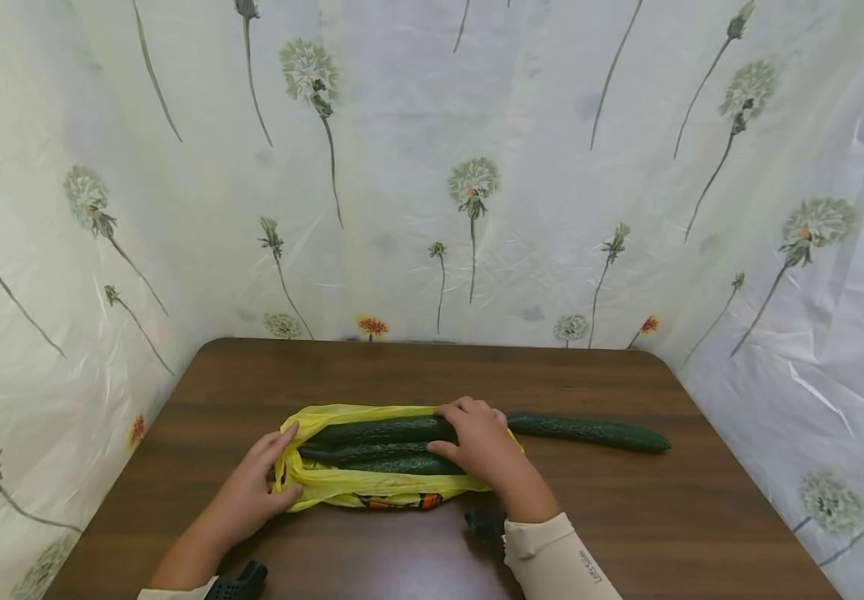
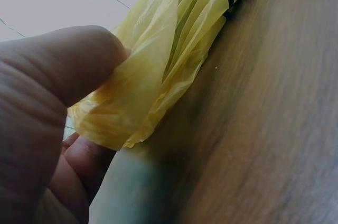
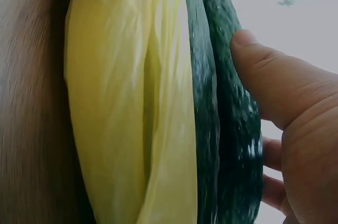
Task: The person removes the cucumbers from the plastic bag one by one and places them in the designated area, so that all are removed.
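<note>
A yellow plastic bag (image 1: pixel 342 490) with orange and black print lies along the table, its upper side gaping. Several long dark green cucumbers (image 1: pixel 382 431) lie in it, side by side. At the bag's left end my left hand (image 1: pixel 252 490) holds the plastic, thumb on the near side and fingers on the far side. My right hand (image 1: pixel 482 442) reaches over the bag's right part and grips the far cucumber (image 3: pixel 232 97), thumb and fingers on opposite sides. Another cucumber length (image 1: pixel 592 431) extends right past the bag; my right hand hides whether it joins one inside.
The brown wooden table (image 1: pixel 432 375) has rounded far corners. A pale curtain (image 1: pixel 402 167) printed with dandelions surrounds it on the far, left and right sides. Dark wrist devices (image 1: pixel 240 581) sit at both wrists.
</note>
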`<state>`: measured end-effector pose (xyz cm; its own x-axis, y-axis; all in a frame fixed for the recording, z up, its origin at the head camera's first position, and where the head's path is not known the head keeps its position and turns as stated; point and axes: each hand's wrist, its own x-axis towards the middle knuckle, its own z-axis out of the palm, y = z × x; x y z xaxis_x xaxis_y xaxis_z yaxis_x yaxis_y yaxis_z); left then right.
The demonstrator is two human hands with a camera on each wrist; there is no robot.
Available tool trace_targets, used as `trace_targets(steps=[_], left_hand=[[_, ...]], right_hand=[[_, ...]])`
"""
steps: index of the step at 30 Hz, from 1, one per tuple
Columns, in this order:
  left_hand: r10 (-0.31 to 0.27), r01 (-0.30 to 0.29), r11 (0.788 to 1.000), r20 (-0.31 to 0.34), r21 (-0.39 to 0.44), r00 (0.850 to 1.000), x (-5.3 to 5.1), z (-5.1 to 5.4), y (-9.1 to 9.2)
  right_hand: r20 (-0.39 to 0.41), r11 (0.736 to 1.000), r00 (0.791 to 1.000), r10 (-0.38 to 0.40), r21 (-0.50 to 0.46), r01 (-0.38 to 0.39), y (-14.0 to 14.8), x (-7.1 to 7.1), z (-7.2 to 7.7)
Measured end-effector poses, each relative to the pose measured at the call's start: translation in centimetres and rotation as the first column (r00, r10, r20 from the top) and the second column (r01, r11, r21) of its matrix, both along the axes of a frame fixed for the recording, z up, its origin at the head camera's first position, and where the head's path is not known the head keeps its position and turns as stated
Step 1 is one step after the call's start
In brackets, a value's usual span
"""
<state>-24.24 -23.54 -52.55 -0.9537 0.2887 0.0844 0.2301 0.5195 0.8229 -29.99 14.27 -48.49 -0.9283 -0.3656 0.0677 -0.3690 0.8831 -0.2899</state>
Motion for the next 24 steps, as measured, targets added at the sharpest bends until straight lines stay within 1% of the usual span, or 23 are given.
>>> trace_targets(steps=[9,15,24], left_hand=[[0.001,-0.001,1.0,0.003,0.0,1.0,-0.1,-0.1,0.1],[-0.01,0.01,1.0,0.01,0.001,1.0,-0.3,-0.1,0.2],[-0.004,0.004,1.0,0.014,0.008,1.0,-0.3,0.0,0.1]], right_hand=[[0.028,1.0,1.0,0.008,-0.011,-0.007,-1.5,0.1,0.3],[0.032,1.0,0.999,0.005,-0.015,-0.005,-2.4,0.1,0.3],[0.023,1.0,1.0,0.006,0.006,-0.006,-3.6,0.0,0.3]])
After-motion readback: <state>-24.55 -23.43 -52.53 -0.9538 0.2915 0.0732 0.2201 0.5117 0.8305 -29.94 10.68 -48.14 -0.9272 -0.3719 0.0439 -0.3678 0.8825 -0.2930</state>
